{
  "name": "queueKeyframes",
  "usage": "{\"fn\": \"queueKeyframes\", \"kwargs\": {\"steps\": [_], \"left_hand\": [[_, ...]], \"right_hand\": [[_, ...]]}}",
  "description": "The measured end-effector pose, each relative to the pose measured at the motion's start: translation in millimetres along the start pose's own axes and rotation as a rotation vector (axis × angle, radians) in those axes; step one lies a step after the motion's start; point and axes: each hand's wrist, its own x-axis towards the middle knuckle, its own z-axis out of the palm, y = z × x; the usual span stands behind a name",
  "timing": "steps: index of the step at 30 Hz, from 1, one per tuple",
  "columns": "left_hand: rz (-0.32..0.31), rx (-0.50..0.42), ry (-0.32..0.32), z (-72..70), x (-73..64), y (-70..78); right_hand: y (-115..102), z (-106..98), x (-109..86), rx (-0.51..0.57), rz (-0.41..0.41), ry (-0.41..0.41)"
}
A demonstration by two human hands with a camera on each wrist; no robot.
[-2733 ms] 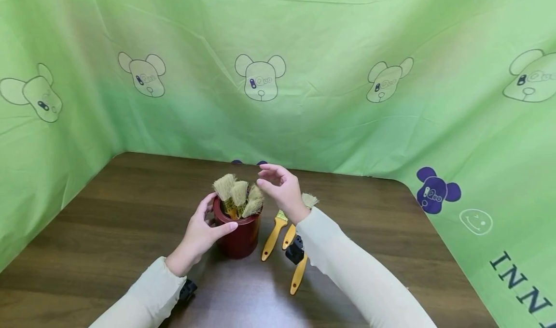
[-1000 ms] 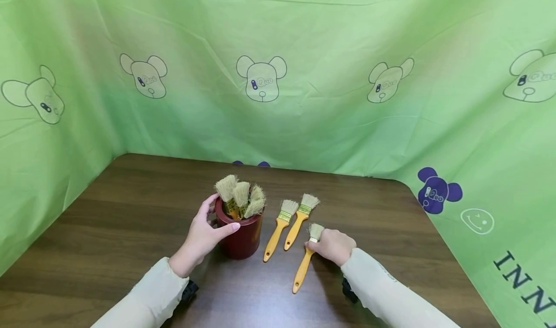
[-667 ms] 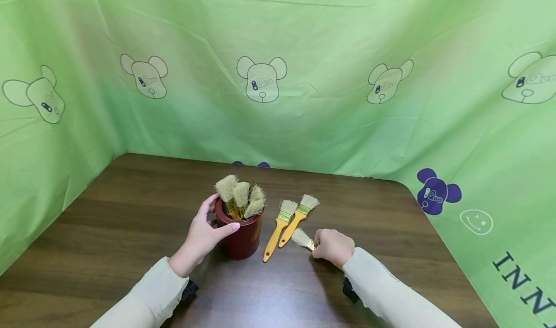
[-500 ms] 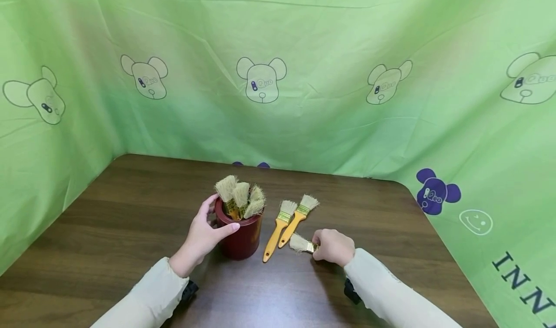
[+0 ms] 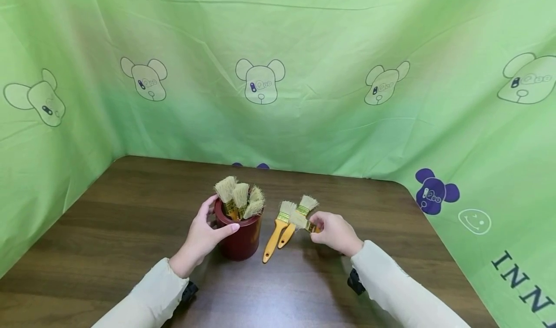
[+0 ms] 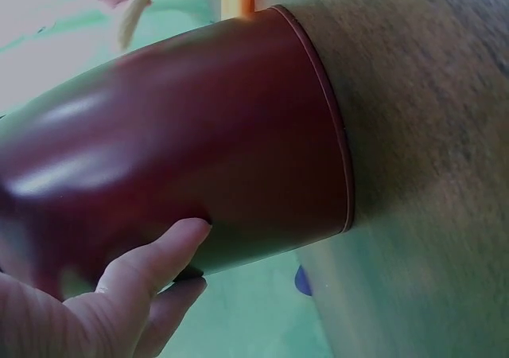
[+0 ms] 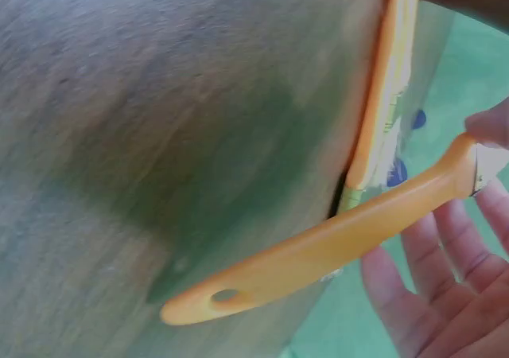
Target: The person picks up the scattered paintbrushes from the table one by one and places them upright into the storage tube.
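Observation:
My left hand (image 5: 200, 238) grips a dark red cylindrical pot (image 5: 239, 243), thumb in front and fingers round the left side. Several paintbrushes (image 5: 241, 193) stand in it, pale bristles up. In the left wrist view the thumb and a fingertip lie against the pot's smooth wall. To the right, my right hand (image 5: 334, 232) pinches a paintbrush (image 7: 318, 254) near its metal band, bristles toward the left. In the right wrist view its yellow handle slants down over the table. Beneath it lie two more yellow-handled paintbrushes, the left one (image 5: 274, 238) and the right one (image 5: 287, 234), partly covered in this view.
The brown wooden table (image 5: 130, 231) carries the pot and brushes. A green cloth (image 5: 326, 135) printed with bear heads hangs round the back and sides. A black wrist camera (image 5: 355, 282) sits under the right sleeve.
My right hand moved from above the pot to a paintbrush on the table, turned it bristles-left and raised it. The right lying brush's handle shifted slightly left. My left hand stayed on the pot.

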Motion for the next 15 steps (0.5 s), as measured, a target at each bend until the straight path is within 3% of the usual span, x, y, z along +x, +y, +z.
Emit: {"fn": "queueKeyframes", "kwargs": {"steps": [6,12,15], "left_hand": [[0.005,-0.002,0.008,1.2,-0.2,-0.9],[0.006,0.001,0.008,1.8,0.4,-0.8],[0.008,-0.001,0.007,1.1,0.0,-0.6]], "right_hand": [[-5,-8,5.0,0.182,-0.05,0.046],[-18,-33,13.4,0.469,-0.132,0.011],[-30,-45,18.8,0.546,-0.159,0.049]]}}
